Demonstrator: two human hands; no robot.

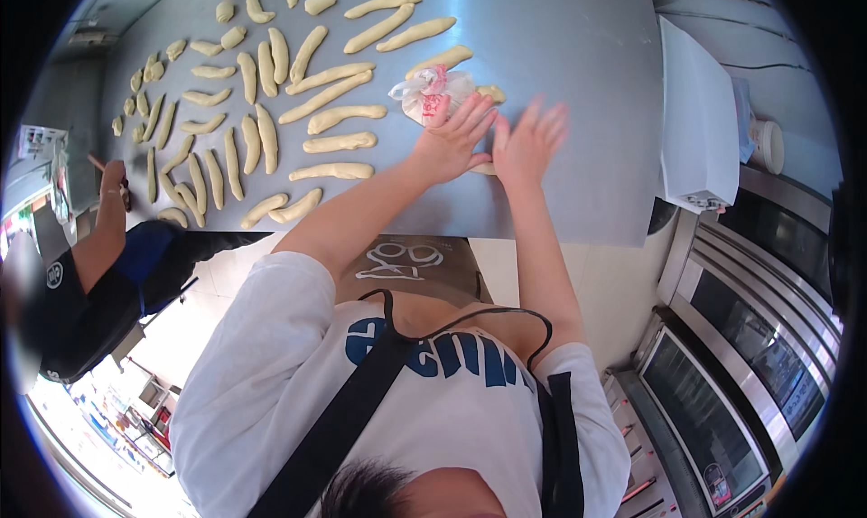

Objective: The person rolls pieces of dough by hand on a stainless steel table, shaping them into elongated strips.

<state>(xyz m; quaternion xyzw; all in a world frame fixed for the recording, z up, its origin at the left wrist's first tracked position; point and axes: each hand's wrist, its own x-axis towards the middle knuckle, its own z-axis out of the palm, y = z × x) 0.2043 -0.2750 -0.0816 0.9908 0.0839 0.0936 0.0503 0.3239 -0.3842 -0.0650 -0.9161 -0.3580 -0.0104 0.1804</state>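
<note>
My left hand (pixel 455 142) lies palm down with its fingers extended, just below a knotted white plastic bag (pixel 414 105) with red print. Beside it, my right hand (pixel 530 142) is blurred, fingers stretched forward. A short bit of pale dough (pixel 483 169) shows between the two hands near their heels; the rest of it is hidden. Another dough piece (pixel 490 94) pokes out at the right of the bag, and a dough strip (pixel 440 62) lies behind it. Neither hand grips anything that I can see.
Several dough strips (pixel 339 143) cover the left of the metal table (pixel 596 145), with shorter rolled pieces (pixel 320 2) farther back. At far left a person's hand (pixel 114 176) holds a stick-like tool. A white box (pixel 698 111) and glass-fronted ovens (pixel 704 396) stand right.
</note>
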